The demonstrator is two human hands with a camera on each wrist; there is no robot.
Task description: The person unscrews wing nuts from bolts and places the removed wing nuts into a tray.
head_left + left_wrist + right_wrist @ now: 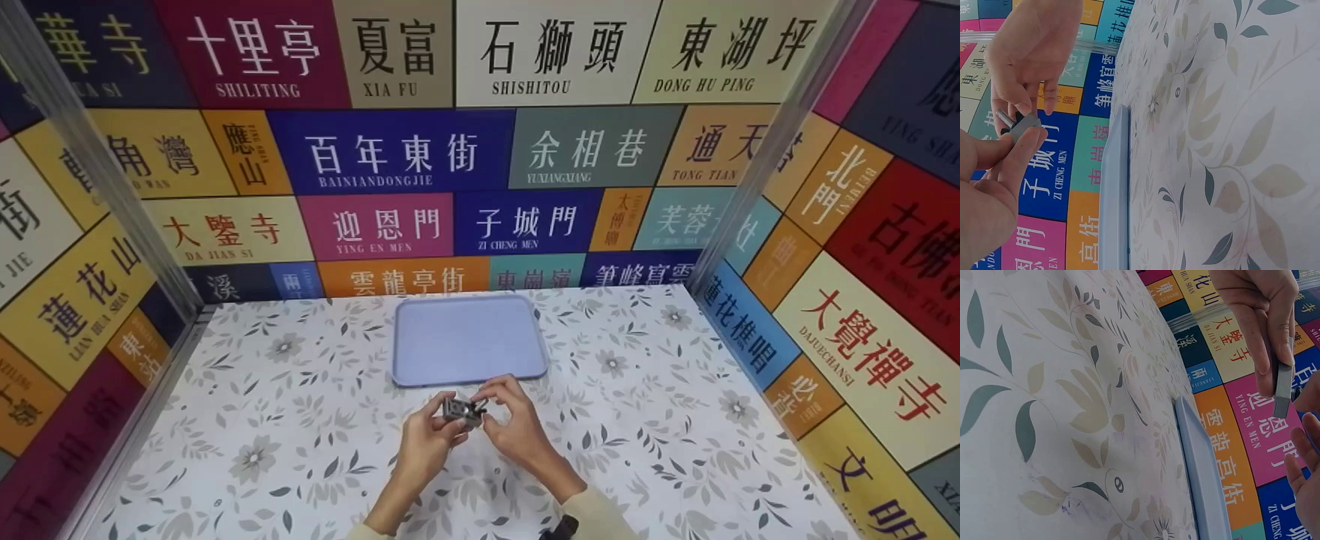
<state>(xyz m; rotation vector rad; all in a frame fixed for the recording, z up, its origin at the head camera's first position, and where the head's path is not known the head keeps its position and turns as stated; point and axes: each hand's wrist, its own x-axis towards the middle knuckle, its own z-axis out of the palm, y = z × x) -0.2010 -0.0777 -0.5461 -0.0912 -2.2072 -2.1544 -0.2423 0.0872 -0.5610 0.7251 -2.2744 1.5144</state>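
Close in front of the tray, both hands meet at a small grey metal block (456, 409) held above the table. My left hand (426, 442) grips the block between thumb and fingers; its flat grey side (1283, 389) shows in the right wrist view. A threaded bolt (1006, 118) with dark parts beside it sticks out of the block in the left wrist view. My right hand (517, 426) has its thumb and index finger pinching at the bolt, on the block's right side. The fingertips partly hide the spot where they touch.
A light blue rectangular tray (470, 341) lies on the table just beyond the hands. The table wears a white cloth (315, 442) printed with grey leaves and flowers. Panels with coloured signs (390, 154) stand at the back and both sides.
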